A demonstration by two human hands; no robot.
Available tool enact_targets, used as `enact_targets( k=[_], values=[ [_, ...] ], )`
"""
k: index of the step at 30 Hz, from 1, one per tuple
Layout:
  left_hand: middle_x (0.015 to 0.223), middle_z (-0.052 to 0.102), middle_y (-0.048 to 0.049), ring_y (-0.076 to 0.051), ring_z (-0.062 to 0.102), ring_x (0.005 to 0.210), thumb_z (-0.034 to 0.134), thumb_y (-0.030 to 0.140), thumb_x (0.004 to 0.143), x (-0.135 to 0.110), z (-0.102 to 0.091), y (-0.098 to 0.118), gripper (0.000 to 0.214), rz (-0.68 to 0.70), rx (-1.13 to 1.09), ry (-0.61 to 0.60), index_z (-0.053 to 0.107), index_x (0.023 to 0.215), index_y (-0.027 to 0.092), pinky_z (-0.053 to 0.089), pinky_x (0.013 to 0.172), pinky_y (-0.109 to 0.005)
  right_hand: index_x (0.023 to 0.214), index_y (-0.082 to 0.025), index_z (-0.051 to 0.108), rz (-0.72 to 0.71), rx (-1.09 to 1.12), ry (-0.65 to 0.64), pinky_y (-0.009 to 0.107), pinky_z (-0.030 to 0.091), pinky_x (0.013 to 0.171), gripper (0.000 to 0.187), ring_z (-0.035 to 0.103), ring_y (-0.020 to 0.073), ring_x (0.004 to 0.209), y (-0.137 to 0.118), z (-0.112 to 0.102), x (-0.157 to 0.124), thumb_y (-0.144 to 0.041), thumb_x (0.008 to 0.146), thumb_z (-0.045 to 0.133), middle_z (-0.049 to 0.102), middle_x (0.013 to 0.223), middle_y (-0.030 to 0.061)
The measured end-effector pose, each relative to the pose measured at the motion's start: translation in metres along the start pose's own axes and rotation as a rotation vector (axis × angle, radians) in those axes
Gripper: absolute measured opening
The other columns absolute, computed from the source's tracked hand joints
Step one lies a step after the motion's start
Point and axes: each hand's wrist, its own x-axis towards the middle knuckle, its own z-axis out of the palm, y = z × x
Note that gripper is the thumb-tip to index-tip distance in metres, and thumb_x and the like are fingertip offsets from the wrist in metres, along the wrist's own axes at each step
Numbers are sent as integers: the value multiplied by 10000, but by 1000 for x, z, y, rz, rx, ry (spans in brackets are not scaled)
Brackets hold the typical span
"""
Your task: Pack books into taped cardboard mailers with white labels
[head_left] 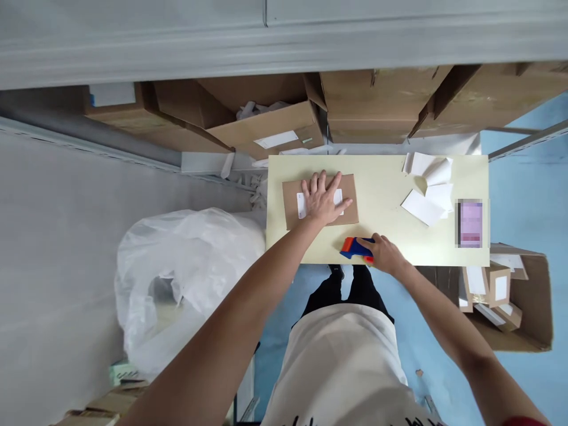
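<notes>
My left hand (323, 198) lies flat with fingers spread on a brown cardboard package (293, 204) that carries a white label, on the pale yellow table (381, 195). My right hand (382, 253) is closed round a blue and orange tool (352, 247), which looks like a tape dispenser or scanner, near the table's front edge. The label is partly covered by my left hand.
Loose white label sheets (429, 192) lie at the table's right, beside a blurred pink item (470, 223). Open cardboard boxes (266, 127) stand behind the table. A box of small packages (506, 296) sits on the floor at right. A white plastic bag (186, 278) bulges at left.
</notes>
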Motion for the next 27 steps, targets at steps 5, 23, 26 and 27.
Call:
enact_targets(
  k=[5, 23, 26, 27],
  values=[
    [1618, 120, -116, -295, 69, 1491, 372, 570, 910, -10, -7, -26, 758, 79, -302, 9, 119, 1540, 232, 141, 1167, -507, 1454, -289, 391, -12, 243, 196, 436, 514, 842, 698, 606, 264, 898, -16, -12, -36, -290, 793, 616, 557, 1064, 96],
    [1002, 682, -65, -178, 664, 823, 840, 267, 580, -194, -61, 36, 543, 36, -1683, 76, 586, 1052, 179, 537, 734, -294, 1494, -303, 226, -489, -36, 1075, 479, 462, 896, 652, 652, 266, 1037, -129, 5, -83, -231, 921, 529, 671, 1182, 121],
    [905, 684, -32, -155, 648, 775, 852, 213, 525, -189, -67, 34, 518, 12, -1695, 106, 608, 980, 171, 530, 710, -271, 1512, -286, 192, -484, -111, 1087, 521, 390, 967, 743, 642, 288, 1070, -126, -3, -88, -293, 891, 601, 690, 1161, 124],
    [870, 680, -20, -147, 643, 764, 846, 215, 529, -185, -70, 33, 493, 24, -1701, 109, 613, 962, 171, 529, 710, -267, 1516, -280, 187, -488, -100, 1086, 538, 371, 992, 800, 605, 310, 1142, -122, -9, -90, -352, 862, 643, 652, 1236, 142]
  ],
)
